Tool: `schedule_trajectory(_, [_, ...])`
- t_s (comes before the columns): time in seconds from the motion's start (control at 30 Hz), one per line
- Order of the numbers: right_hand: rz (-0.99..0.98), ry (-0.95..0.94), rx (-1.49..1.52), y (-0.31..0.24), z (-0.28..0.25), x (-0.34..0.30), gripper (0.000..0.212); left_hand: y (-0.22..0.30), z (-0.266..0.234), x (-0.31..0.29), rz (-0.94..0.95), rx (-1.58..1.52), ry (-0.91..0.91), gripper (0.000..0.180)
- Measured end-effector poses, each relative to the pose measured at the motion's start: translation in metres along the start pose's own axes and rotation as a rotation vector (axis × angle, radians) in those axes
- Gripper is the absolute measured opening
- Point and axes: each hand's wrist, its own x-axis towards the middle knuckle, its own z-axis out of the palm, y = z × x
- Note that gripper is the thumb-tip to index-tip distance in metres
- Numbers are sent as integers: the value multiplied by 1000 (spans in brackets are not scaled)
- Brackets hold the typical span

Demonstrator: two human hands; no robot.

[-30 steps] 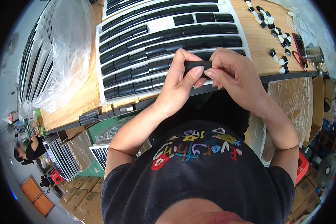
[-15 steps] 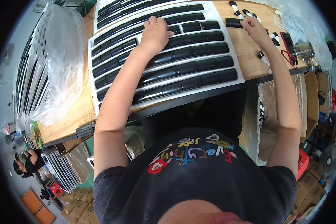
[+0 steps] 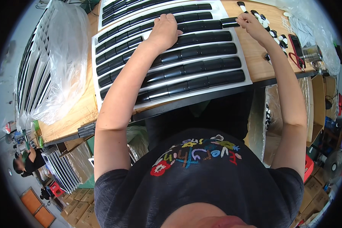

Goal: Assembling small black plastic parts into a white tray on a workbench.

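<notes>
- While the left forearm slants from its bent elbow at the near left toward the middle of the white board, the left hand lies palm down over the rows of black pieces.
- The fingers of the left hand point toward the far side, bent downward, with the thumb set apart on the right; whether they grasp a piece or only press on one, I cannot tell.
- The right forearm rises from an elbow bent at the right and leans left toward the far right corner of the board.
- At its end, the right hand is curled, its fingers pinching the right end of a black piece.
- That black piece lies lengthwise at the right end of one of the far rows, its left end just beside the last piece there; its right part reaches past the board's right edge, over the table.
- To the right of the right hand, small black-and-white pieces lie scattered on the table.
- Farther right are a dark phone-like slab and a metal cup.
- At the left, clear plastic sheeting drapes beside a stack of panels.
</notes>
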Motion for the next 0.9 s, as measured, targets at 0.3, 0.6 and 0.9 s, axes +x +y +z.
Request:
schedule_trajectory(0.3, [38,-51,68,-20,27,-3,30,-5,-27,-35,-146,-557,183,24])
schedule_trajectory(0.6, [-154,-142,686,-163,90,-47,66,62,-55,-91,-143,-1590,-139,18])
schedule_trajectory(0.9, [-98,-219,1034,-209,96,-104,65,103,-50,-131,-72,-1873,-110,17])
